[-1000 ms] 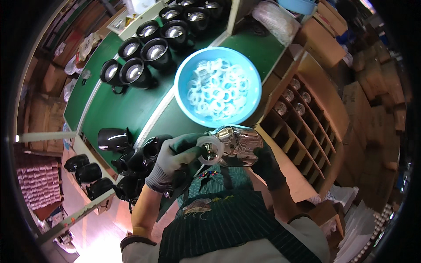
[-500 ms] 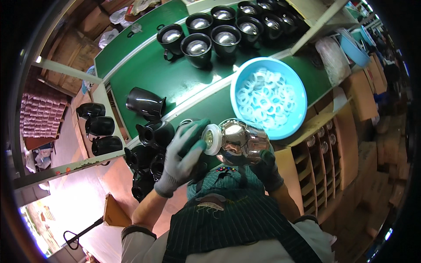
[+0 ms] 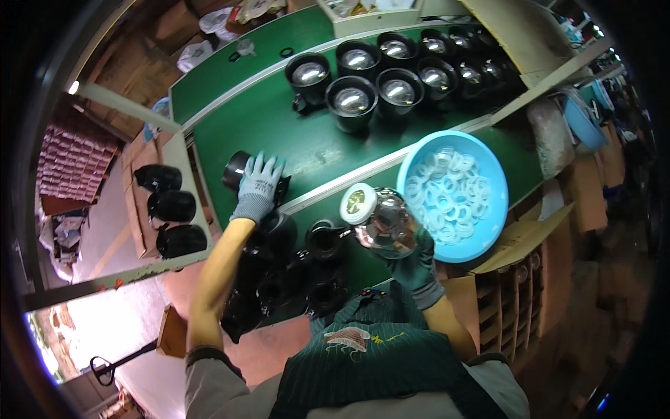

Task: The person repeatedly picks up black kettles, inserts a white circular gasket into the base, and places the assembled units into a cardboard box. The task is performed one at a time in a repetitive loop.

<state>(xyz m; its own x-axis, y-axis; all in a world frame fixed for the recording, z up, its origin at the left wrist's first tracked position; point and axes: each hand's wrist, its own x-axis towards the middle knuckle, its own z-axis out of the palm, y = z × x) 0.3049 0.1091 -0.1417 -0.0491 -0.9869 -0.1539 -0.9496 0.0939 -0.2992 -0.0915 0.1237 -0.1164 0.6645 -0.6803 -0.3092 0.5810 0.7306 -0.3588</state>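
My left hand, in a grey glove, rests over a black jug body lying on its side on the green table, its fingers curved across it. A silvery glass flask liner is in my gloved right hand, which grips its lower end. Around the liner's mouth sits a white ring, and its mouth faces up and left. Below it stand several black jug bodies, bunched along the table's near edge. Beside my right hand is a light blue basin with translucent rings.
Several black jugs with silvery liners stand in rows at the far side. Three black jugs lie on a ledge at left. A divided cardboard box is at the right, and a metal post crosses the far right.
My left hand has left the liner's mouth and moved left and away onto the lying black jug. My right hand still holds the liner. The whole view has shifted.
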